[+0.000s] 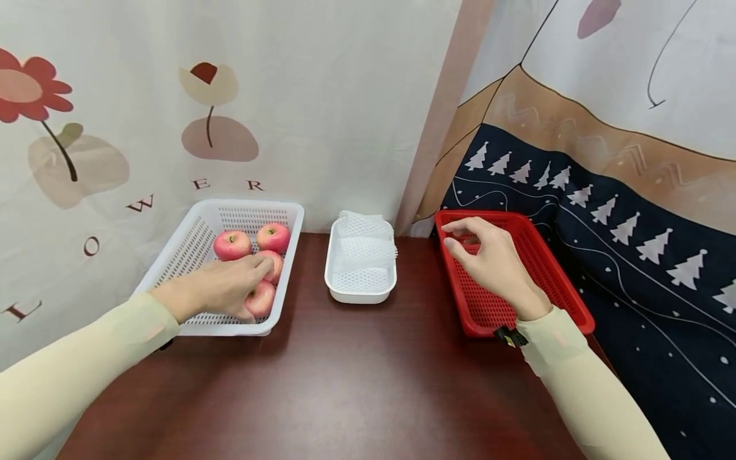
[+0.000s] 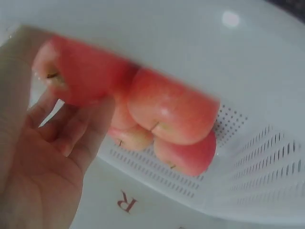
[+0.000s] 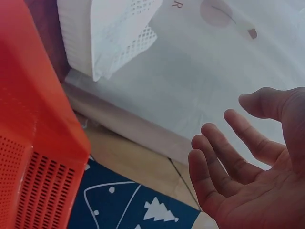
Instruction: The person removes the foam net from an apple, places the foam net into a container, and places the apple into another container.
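My left hand reaches down into a white perforated basket on the left, which holds several pink-red apples. In the left wrist view, its fingers and thumb curl round one apple by the basket wall, with other apples close beside it. Part of that apple is hidden by the wall's blurred edge. On the other side, my right hand hovers over a red perforated basket. Its fingers are relaxed and lightly bent, with nothing between them, as the right wrist view also shows.
Between the two baskets stands a small white container with white foam netting in it. All three rest on a dark reddish-brown table. Printed curtains hang close behind and along the right side.
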Available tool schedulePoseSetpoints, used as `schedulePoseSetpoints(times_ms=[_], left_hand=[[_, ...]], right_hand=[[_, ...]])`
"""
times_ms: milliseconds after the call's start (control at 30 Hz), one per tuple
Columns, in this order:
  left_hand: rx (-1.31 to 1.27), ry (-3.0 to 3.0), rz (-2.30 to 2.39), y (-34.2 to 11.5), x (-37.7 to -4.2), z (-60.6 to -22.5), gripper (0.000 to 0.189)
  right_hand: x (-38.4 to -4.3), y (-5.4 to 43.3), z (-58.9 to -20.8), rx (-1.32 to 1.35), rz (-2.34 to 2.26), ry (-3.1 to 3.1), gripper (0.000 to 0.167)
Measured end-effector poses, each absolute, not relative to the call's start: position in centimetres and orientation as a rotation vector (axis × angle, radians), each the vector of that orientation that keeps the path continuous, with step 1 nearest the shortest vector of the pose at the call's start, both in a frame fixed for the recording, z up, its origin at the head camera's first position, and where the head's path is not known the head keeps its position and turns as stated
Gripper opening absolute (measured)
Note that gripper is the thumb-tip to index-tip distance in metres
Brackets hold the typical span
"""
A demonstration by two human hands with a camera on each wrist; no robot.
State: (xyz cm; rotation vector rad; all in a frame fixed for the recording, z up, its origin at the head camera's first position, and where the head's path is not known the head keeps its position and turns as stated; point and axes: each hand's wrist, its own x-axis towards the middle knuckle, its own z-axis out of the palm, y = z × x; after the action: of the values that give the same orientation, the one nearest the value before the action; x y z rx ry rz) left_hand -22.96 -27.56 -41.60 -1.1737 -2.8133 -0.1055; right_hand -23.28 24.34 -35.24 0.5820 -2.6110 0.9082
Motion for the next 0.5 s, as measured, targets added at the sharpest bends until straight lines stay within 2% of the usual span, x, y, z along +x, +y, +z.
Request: schedulePoseSetpoints(times_ms=[133, 267, 500], left_hand=[[-1.21, -2.811, -0.064, -27.7, -22.9, -42.1, 0.054], [-1.143, -2.967, -0.031, -27.7, -22.5, -41.8, 0.056], [-1.215, -2.927, -0.134, -27.3, -22.4, -40.9, 0.038]], right_hand=[[-23.2, 24.9, -35.6, 0.571, 0.923, -2.599, 0.027], [-23.2, 25.3, -35.7, 0.57, 0.943, -2.596, 0.027], [-22.9, 26.0, -36.1, 0.561, 0.948, -2.589, 0.027]])
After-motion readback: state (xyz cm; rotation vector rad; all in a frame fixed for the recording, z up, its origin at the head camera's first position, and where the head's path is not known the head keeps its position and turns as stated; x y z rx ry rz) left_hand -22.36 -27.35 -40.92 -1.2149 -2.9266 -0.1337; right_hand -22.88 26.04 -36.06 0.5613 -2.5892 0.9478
